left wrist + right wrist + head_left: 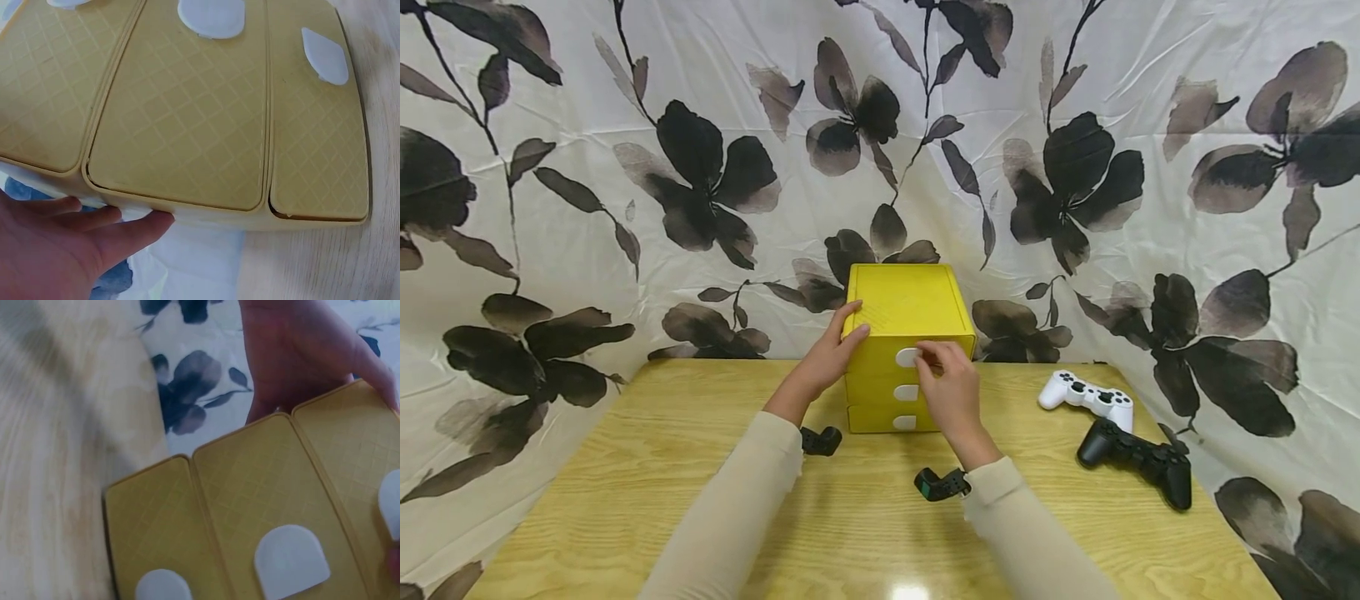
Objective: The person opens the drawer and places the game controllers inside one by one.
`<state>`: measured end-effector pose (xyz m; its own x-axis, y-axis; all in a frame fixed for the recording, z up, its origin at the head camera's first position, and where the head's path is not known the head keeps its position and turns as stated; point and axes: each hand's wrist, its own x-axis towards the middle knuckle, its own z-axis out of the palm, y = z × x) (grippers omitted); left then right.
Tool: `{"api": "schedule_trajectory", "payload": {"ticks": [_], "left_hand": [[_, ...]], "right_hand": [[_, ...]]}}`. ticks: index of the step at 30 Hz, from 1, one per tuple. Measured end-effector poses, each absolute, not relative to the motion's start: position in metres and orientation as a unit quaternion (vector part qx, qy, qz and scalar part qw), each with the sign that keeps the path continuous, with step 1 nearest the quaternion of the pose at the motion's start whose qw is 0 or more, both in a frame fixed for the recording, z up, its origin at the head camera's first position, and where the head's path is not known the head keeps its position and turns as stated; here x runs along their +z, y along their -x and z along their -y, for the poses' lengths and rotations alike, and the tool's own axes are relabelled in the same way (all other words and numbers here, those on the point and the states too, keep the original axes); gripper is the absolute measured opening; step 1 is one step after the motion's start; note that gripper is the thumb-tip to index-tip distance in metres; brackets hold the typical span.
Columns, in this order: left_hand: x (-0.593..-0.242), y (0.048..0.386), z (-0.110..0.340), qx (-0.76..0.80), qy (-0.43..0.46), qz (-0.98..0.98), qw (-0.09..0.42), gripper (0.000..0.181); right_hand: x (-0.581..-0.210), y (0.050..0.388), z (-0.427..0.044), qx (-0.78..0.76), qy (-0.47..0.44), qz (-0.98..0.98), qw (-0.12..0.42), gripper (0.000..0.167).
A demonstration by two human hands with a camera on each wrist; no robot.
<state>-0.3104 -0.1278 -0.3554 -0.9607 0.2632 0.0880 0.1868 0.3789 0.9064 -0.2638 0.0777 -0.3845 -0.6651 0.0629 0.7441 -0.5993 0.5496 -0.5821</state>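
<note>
A yellow mini drawer cabinet (913,298) stands at the back of the table, its three drawers closed. Each drawer front bears a white tab handle, including the middle one (291,561). My left hand (829,354) rests against the cabinet's left side near the top, fingers fairly straight along the side wall; these fingers (134,236) also show in the left wrist view. At the front, my right hand (951,385) pinches the top drawer's white handle (906,357) with curled fingers. Only a bit of a fingertip shows at that handle in the right wrist view.
To the right on the table lie a white game controller (1086,398) and a black game controller (1135,460), touching or nearly so. A floral cloth (715,167) hangs behind and beside the wooden table (647,483). Dark wrist cameras sit below both hands.
</note>
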Motion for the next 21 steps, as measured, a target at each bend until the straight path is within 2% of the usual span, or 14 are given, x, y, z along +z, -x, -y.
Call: {"api": "schedule_trajectory", "payload": {"ticks": [10,21], "left_hand": [[-0.358,0.31,0.128,0.45,-0.126,-0.884,-0.024,0.063],[-0.361,0.31,0.129,0.443,-0.128,-0.887,-0.035,0.064]], "right_hand": [[-0.404,0.262,-0.085,0.485,-0.132,0.786,0.359,0.018],[-0.427,0.258,-0.082,0.522,-0.059,0.805,0.276,0.012]]}}
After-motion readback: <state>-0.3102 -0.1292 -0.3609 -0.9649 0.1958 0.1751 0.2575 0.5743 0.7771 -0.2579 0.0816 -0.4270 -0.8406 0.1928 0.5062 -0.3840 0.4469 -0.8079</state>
